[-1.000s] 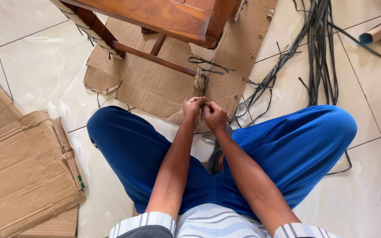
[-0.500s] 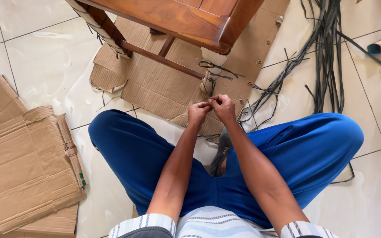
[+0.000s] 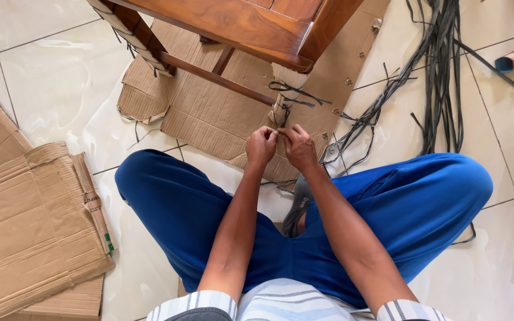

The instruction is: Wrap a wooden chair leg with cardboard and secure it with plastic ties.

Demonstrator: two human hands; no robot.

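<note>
1. Left hand [image 3: 261, 144] and right hand [image 3: 299, 147] meet fingertip to fingertip, pinched together on a thin dark plastic strap [image 3: 279, 113] at the foot of the cardboard-wrapped wooden chair leg [image 3: 283, 95].
2. Loose ends of that strap stick out around the leg just above the hands.
3. Brown varnished wooden chair frame [image 3: 233, 24] overhangs the work; its crossbar runs left of the leg.
4. Bundle of dark loose straps [image 3: 438, 71] lies to the right, near the blue-trousered knee [image 3: 441, 184].
5. Torn flat brown cardboard sheet [image 3: 209, 113] underlies the chair; folded brown cardboard pieces [image 3: 25, 220] lie well apart at left.
6. Glossy pale tiled floor [image 3: 60, 89] shows open room at left.
</note>
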